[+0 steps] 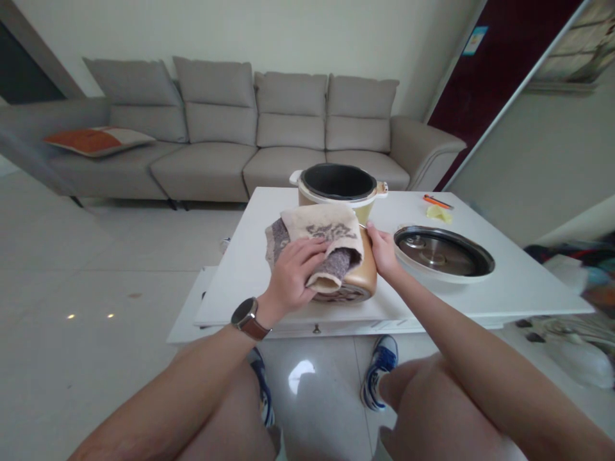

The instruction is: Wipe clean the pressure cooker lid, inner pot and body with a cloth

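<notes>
A gold-coloured inner pot [369, 276] is tilted on its side at the near edge of the white table, its dark marked base turned toward me. My right hand [382, 248] grips the pot at its right side near the rim. Across the pot's outside lies a cream and grey-brown towel [331, 224], folded over itself. My left hand [296, 272], with a watch on its wrist, presses the towel against the pot with curled fingers. Just behind stands a cooker body [365, 211] with a black open interior. The towel hides much of the pot.
On the white table [413, 304], a round cooker lid [444, 253] lies inner side up at right. Behind it are an orange tool [437, 202] and a crumpled yellow cloth [439, 214]. A grey sofa [288, 153] stands beyond the table.
</notes>
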A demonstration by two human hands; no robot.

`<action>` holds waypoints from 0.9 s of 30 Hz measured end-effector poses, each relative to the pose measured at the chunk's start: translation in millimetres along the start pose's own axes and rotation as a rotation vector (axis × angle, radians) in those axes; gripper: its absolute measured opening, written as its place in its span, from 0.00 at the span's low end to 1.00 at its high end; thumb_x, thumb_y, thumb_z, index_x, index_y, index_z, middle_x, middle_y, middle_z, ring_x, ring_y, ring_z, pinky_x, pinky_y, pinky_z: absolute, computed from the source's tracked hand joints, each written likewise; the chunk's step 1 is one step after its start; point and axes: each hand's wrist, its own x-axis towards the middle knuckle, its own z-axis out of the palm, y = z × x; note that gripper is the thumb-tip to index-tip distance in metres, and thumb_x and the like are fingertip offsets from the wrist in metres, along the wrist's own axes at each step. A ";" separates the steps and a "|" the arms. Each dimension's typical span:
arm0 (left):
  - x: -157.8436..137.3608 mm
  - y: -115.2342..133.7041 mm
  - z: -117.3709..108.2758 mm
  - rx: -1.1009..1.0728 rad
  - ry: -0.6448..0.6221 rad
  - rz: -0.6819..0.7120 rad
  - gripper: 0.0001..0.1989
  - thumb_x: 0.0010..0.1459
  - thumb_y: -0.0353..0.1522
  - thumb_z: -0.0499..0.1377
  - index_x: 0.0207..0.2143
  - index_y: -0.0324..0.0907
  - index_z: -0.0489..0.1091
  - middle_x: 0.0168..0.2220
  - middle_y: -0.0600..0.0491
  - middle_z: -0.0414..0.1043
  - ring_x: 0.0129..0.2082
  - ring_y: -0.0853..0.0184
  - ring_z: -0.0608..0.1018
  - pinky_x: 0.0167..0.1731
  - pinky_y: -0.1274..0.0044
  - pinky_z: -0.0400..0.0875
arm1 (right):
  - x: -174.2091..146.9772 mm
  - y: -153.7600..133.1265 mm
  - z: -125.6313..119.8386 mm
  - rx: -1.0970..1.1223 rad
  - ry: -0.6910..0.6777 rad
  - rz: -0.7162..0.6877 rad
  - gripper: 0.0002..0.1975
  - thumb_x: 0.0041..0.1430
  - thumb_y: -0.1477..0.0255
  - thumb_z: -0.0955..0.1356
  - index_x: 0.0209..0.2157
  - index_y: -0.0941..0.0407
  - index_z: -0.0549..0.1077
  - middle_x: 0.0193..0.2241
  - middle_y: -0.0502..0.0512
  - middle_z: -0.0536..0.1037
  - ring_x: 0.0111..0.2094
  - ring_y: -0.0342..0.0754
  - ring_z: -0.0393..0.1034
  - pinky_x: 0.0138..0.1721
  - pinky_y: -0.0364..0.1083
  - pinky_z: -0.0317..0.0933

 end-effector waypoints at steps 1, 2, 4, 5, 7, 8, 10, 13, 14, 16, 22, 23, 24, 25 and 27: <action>2.9 1.9 -2.5 0.001 -0.050 0.043 0.19 0.64 0.45 0.56 0.51 0.45 0.74 0.56 0.43 0.77 0.59 0.51 0.75 0.61 0.57 0.65 | 1.3 2.8 -0.5 0.013 -0.005 0.006 0.33 0.50 0.37 0.68 0.18 0.54 0.65 0.16 0.48 0.67 0.20 0.42 0.56 0.22 0.45 0.49; 5.4 3.2 -4.2 -0.001 -0.078 0.068 0.20 0.64 0.45 0.56 0.51 0.45 0.74 0.57 0.43 0.77 0.60 0.52 0.75 0.62 0.57 0.64 | 2.6 5.3 -1.2 0.028 -0.010 0.011 0.33 0.50 0.37 0.69 0.19 0.54 0.67 0.17 0.49 0.69 0.21 0.43 0.58 0.22 0.45 0.51; 8.3 3.9 -5.1 -0.009 -0.084 0.071 0.19 0.65 0.45 0.57 0.52 0.45 0.74 0.57 0.44 0.76 0.61 0.52 0.74 0.63 0.57 0.64 | 4.3 8.8 -2.4 0.045 -0.008 0.019 0.33 0.50 0.37 0.69 0.20 0.54 0.69 0.18 0.50 0.72 0.21 0.44 0.60 0.23 0.45 0.53; 8.6 3.5 -4.7 -0.014 -0.076 0.054 0.19 0.64 0.45 0.57 0.52 0.45 0.74 0.58 0.44 0.76 0.61 0.53 0.75 0.63 0.57 0.64 | 4.8 9.8 -2.9 0.045 -0.002 0.022 0.33 0.50 0.37 0.69 0.19 0.54 0.69 0.18 0.50 0.71 0.21 0.44 0.60 0.23 0.45 0.53; 7.6 1.8 -3.1 -0.034 -0.042 0.004 0.21 0.63 0.46 0.59 0.53 0.46 0.73 0.59 0.44 0.75 0.61 0.53 0.75 0.62 0.57 0.65 | 4.6 10.5 -3.1 0.036 0.012 0.026 0.33 0.50 0.38 0.69 0.17 0.54 0.66 0.16 0.49 0.69 0.19 0.43 0.57 0.22 0.45 0.51; 6.9 0.8 -2.4 -0.045 -0.022 -0.022 0.22 0.62 0.46 0.60 0.54 0.45 0.73 0.60 0.43 0.75 0.61 0.53 0.75 0.62 0.57 0.66 | 4.1 10.3 -3.0 0.033 0.020 0.027 0.33 0.50 0.38 0.70 0.16 0.54 0.65 0.15 0.49 0.67 0.19 0.42 0.55 0.21 0.45 0.49; 5.7 -0.4 -1.7 -0.062 0.010 -0.051 0.25 0.62 0.45 0.61 0.57 0.45 0.71 0.61 0.43 0.73 0.62 0.53 0.74 0.62 0.58 0.66 | 2.7 9.2 -2.1 0.031 0.035 0.033 0.33 0.50 0.39 0.70 0.16 0.53 0.64 0.14 0.48 0.66 0.18 0.42 0.54 0.20 0.46 0.47; 5.3 0.0 -2.8 -0.094 0.034 -0.049 0.27 0.63 0.42 0.61 0.62 0.44 0.68 0.62 0.43 0.72 0.63 0.54 0.73 0.63 0.58 0.66 | 0.7 6.8 -0.4 0.042 0.050 0.034 0.32 0.50 0.40 0.71 0.16 0.54 0.64 0.14 0.48 0.65 0.18 0.41 0.53 0.20 0.46 0.45; 5.1 0.3 -3.1 -0.109 0.042 -0.060 0.27 0.64 0.42 0.60 0.63 0.44 0.68 0.62 0.43 0.72 0.63 0.54 0.72 0.63 0.57 0.65 | 0.3 5.8 0.1 0.043 0.049 0.032 0.32 0.50 0.40 0.71 0.16 0.54 0.64 0.14 0.48 0.65 0.18 0.41 0.53 0.20 0.46 0.45; 3.3 -0.1 -2.7 -0.141 0.072 -0.118 0.26 0.66 0.42 0.58 0.63 0.44 0.68 0.62 0.43 0.73 0.64 0.54 0.72 0.63 0.57 0.65 | -0.3 3.9 0.9 0.039 0.045 0.032 0.33 0.50 0.39 0.71 0.15 0.53 0.63 0.14 0.48 0.64 0.18 0.41 0.52 0.19 0.46 0.44; -11.2 -14.3 9.3 -0.274 0.286 -0.436 0.23 0.63 0.43 0.61 0.57 0.42 0.73 0.56 0.42 0.76 0.59 0.54 0.76 0.62 0.60 0.67 | -2.2 -2.9 2.1 0.006 0.036 0.019 0.35 0.48 0.37 0.70 0.14 0.53 0.62 0.13 0.48 0.62 0.18 0.41 0.52 0.19 0.46 0.44; -12.6 -16.8 11.5 -0.311 0.322 -0.504 0.23 0.62 0.42 0.62 0.55 0.41 0.74 0.54 0.42 0.77 0.57 0.54 0.77 0.61 0.61 0.68 | -2.7 -3.9 2.2 0.002 0.032 0.012 0.35 0.48 0.37 0.70 0.14 0.53 0.61 0.13 0.48 0.62 0.18 0.41 0.51 0.20 0.46 0.44; -13.1 -18.6 13.2 -0.352 0.362 -0.570 0.22 0.61 0.42 0.63 0.53 0.39 0.75 0.53 0.41 0.78 0.56 0.54 0.78 0.61 0.63 0.68 | -3.2 -4.9 2.3 0.000 0.028 0.007 0.35 0.48 0.37 0.70 0.14 0.53 0.61 0.13 0.48 0.61 0.18 0.41 0.51 0.20 0.45 0.44; -12.7 -19.6 14.5 -0.394 0.406 -0.633 0.21 0.60 0.42 0.64 0.51 0.38 0.75 0.52 0.41 0.79 0.55 0.55 0.78 0.60 0.64 0.69 | -3.6 -5.6 2.3 0.001 0.024 0.003 0.35 0.48 0.36 0.69 0.14 0.53 0.61 0.13 0.47 0.61 0.18 0.40 0.51 0.20 0.45 0.44; -10.1 -20.1 15.3 -0.468 0.495 -0.741 0.20 0.60 0.41 0.64 0.48 0.37 0.76 0.50 0.42 0.79 0.54 0.56 0.79 0.59 0.68 0.69 | -4.0 -6.1 2.4 0.006 0.023 0.002 0.35 0.48 0.36 0.69 0.14 0.53 0.61 0.13 0.47 0.60 0.18 0.40 0.50 0.19 0.45 0.44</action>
